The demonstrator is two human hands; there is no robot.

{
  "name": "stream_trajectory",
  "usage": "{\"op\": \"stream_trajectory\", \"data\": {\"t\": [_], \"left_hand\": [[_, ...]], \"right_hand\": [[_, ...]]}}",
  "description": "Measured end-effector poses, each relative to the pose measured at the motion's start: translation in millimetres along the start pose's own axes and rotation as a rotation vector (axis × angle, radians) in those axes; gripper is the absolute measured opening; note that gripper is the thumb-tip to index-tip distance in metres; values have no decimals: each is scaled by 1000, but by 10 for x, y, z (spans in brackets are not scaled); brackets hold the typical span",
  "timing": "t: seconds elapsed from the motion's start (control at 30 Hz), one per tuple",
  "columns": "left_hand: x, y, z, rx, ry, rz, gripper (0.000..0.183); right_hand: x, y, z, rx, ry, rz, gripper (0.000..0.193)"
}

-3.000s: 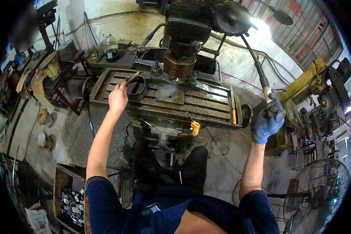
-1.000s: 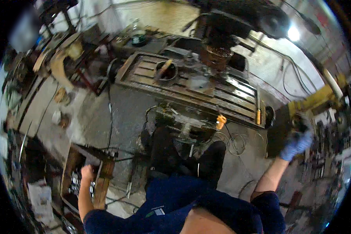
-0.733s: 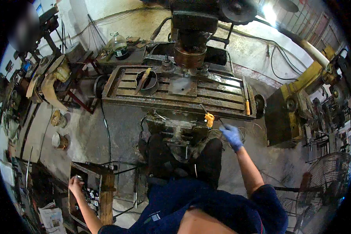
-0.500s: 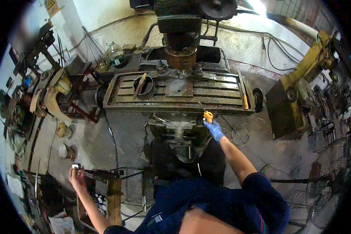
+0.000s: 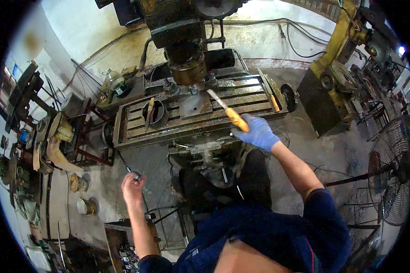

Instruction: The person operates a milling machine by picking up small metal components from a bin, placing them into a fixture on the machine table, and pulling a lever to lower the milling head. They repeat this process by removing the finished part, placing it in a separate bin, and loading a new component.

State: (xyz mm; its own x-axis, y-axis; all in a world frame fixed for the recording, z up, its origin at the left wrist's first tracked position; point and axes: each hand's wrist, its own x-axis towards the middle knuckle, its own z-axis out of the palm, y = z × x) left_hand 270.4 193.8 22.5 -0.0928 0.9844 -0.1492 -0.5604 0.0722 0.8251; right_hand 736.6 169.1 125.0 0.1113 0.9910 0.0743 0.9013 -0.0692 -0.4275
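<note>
My right hand [image 5: 259, 132], in a blue glove, grips a yellow-handled file [image 5: 236, 119]. Its flat grey blade points up and left over the machine table [image 5: 241, 109]. Below that tip, to the left, a square metal plate [image 5: 187, 105] with a small hole lies under the spindle head [image 5: 187, 68]. My bare left hand [image 5: 132, 189] is off the table to the lower left. Its fingers pinch a small dark metal piece [image 5: 136, 176] whose kind I cannot make out. A round dark pot [image 5: 159, 116] with a wooden-handled brush [image 5: 149, 111] stands on the table's left part.
A second file [image 5: 274, 101] with an orange handle lies at the table's right end. On the right stand a yellow machine column [image 5: 335, 50] and a wire fan [image 5: 392, 170]. Two small containers, one a pale tin [image 5: 85, 207], stand on the floor at left.
My left hand has come up and right from the wooden box, holding the small piece. My right hand has lifted the file, turning its blade toward the plate. The whole view has shifted.
</note>
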Motion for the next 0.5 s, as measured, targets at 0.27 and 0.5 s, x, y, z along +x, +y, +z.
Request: {"op": "stream_trajectory", "data": {"t": [0.27, 0.5], "left_hand": [[19, -545, 716, 106, -173, -184, 16], [-22, -263, 503, 75, -67, -51, 12]], "right_hand": [[969, -291, 317, -292, -201, 66, 43], [884, -324, 260, -177, -232, 106, 47]]}}
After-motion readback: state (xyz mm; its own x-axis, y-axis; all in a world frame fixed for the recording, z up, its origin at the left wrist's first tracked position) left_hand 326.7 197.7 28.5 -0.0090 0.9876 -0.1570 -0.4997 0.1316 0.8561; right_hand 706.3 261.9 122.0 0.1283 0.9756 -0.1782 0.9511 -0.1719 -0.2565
